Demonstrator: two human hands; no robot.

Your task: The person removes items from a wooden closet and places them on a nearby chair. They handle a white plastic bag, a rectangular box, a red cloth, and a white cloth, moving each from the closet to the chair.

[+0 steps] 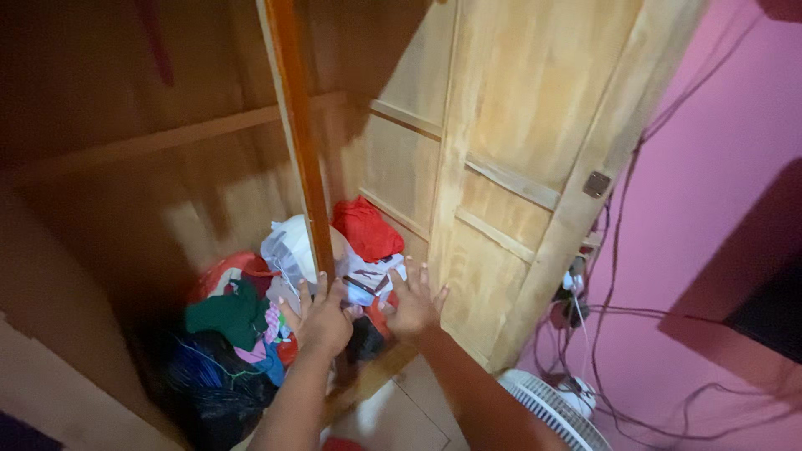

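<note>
Head view: your left hand (324, 319) and right hand (412, 305), fingers spread and gripping nothing, reach the clothes pile (288, 288) low in the wardrobe (501, 167) — loose pieces could spill

clothes pile (276, 309) inside wardrobe (518, 125), fan (551, 409) right of it on floor

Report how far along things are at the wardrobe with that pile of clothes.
Done: the wardrobe door stands open. In hand: the left hand and right hand reach, empty, toward the clothes pile inside. Left: the heap lies unsorted, red garment on top, green one lower.
</note>
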